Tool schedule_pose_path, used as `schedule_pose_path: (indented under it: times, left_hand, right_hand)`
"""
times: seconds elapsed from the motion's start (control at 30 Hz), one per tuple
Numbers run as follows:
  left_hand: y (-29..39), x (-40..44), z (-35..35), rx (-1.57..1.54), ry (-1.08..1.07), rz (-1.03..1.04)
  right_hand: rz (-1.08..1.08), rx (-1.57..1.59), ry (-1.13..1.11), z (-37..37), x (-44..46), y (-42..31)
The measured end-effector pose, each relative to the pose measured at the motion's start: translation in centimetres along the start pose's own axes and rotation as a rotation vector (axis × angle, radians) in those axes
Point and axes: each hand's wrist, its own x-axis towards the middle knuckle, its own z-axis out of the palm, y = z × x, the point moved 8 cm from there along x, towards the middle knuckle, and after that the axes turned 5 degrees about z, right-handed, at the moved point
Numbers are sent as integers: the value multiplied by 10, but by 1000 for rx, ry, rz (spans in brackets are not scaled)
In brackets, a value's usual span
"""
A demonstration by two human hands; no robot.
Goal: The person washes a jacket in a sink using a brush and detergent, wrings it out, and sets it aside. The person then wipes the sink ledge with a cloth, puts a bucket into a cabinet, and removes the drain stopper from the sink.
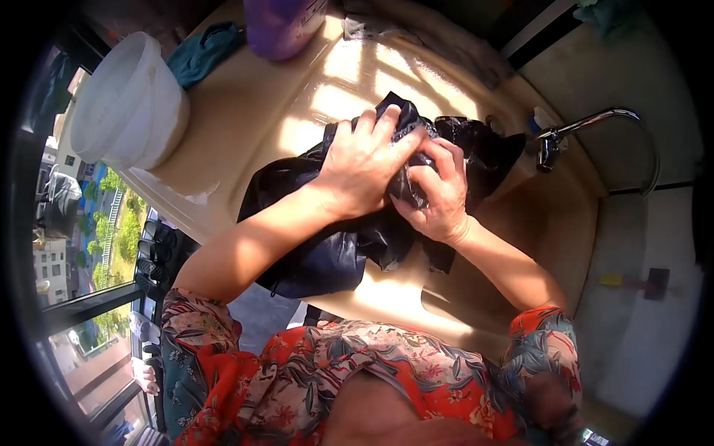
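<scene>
A wet, shiny black garment (312,256) lies bunched across the ledge and basin of a beige sink (446,297). Its exact kind cannot be made out. My left hand (364,163) is pressed over the upper folds, fingers curled around the cloth. Close beside it, my right hand (439,193) grips a bunched part of the same garment between thumb and fingers. Whitish suds or wet glints show on the cloth near the fingertips. Part of the garment spreads right toward the tap (550,145), and another part hangs over the sink's front edge.
A white bucket (130,104) stands on the left of the ledge, with a teal cloth (204,53) beside it. Behind are a purple container (282,26) and a greyish cloth (439,41). A window is at the left; several shoes (154,253) sit by it.
</scene>
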Motion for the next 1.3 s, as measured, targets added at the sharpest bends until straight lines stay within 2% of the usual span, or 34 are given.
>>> schedule_pose_path:
  times: [0.03,0.1,0.13,0.17,0.2,0.23,0.27,0.3,0.33,0.37,0.43,0.5,0.53,0.57,0.6,0.63,0.67,0.7,0.73,0.77,0.8,0.87,0.9,0.93,0.97,1.0,1.03,1.07,1.13,1.17,1.2,1.23,1.27,1.3]
  left_hand:
    - [11,-6,12,85,79,37]
    - [-15,9,45,-27,-79,-120]
    - [-40,22,63,-55,-121,-214]
    - [-63,37,73,-90,-200,-324]
    - [-80,50,78,-126,-273,-434]
    - [-89,58,83,-99,-283,-420]
    - [-93,58,86,-71,-294,-412]
    - [-87,54,79,-61,-339,-422]
    - [-74,45,73,-3,-410,-348]
    - [-48,31,44,-12,-57,-165]
    - [-12,4,31,-47,-93,-105]
    - [-20,4,43,-51,-94,-83]
    - [-42,18,56,47,-38,-190]
    - [-71,36,76,-7,-305,-347]
    - [-85,48,75,-63,-235,-418]
    - [-85,51,74,-39,-265,-385]
    - [-85,50,73,-19,-302,-356]
    - [-74,46,54,-69,-226,-227]
    - [-66,43,26,-119,-148,-94]
    - [-91,37,27,-618,-432,-423]
    - [-120,34,27,-827,-266,-555]
    - [-159,22,70,-787,-258,-686]
    - [-138,21,74,-681,-399,-624]
    - [-98,32,65,-713,-476,-470]
    - [-73,38,40,-666,-415,-371]
    - [-48,39,24,-632,-352,-268]
    - [-20,27,13,-424,-278,-95]
    - [8,13,1,-213,-189,76]
    - [39,-11,18,-136,-244,236]
    - [30,-5,24,-167,-104,198]
    - [3,9,44,-210,-98,106]
    - [-28,29,63,-140,-68,-6]
    - [-70,46,103,-89,-548,-321]
    - [-98,70,99,3,-223,-412]
  right_hand:
    - [2,-10,33,9,-7,11]
    - [16,38,64,29,6,45]
    - [9,-121,149,47,20,77]
    - [346,59,137,55,45,112]
    - [589,-27,-128,71,65,141]
    - [594,-140,-189,85,78,163]
    - [725,-144,-266,80,79,158]
    - [651,-49,-143,76,69,150]
    - [572,41,-17,69,53,142]
    - [266,2,100,42,38,95]
    - [156,-17,47,15,-2,35]
    - [189,14,107,41,14,70]
    - [210,27,136,52,25,87]
    - [589,8,-16,62,51,120]
    - [650,-50,-173,75,73,147]
    - [742,210,-294,102,79,193]
    - [788,453,-412,76,76,167]
    - [633,533,-548,75,81,180]
    - [652,467,-489,40,81,167]
    - [793,426,-456,30,76,201]
    - [951,389,-442,33,57,228]
    - [850,269,-416,59,54,206]
    - [837,425,-484,57,52,173]
    - [833,585,-556,54,49,139]
    - [838,739,-631,50,46,105]
    - [735,942,-436,29,36,74]
    - [349,127,-35,23,10,95]
    - [196,87,21,-3,-12,49]
    - [112,-41,-64,-1,-42,19]
    - [158,-107,-83,16,-40,39]
    - [202,-171,-105,37,-29,65]
    - [178,-105,-33,45,5,84]
    - [393,-176,-147,77,26,134]
    - [449,-129,-186,78,40,144]
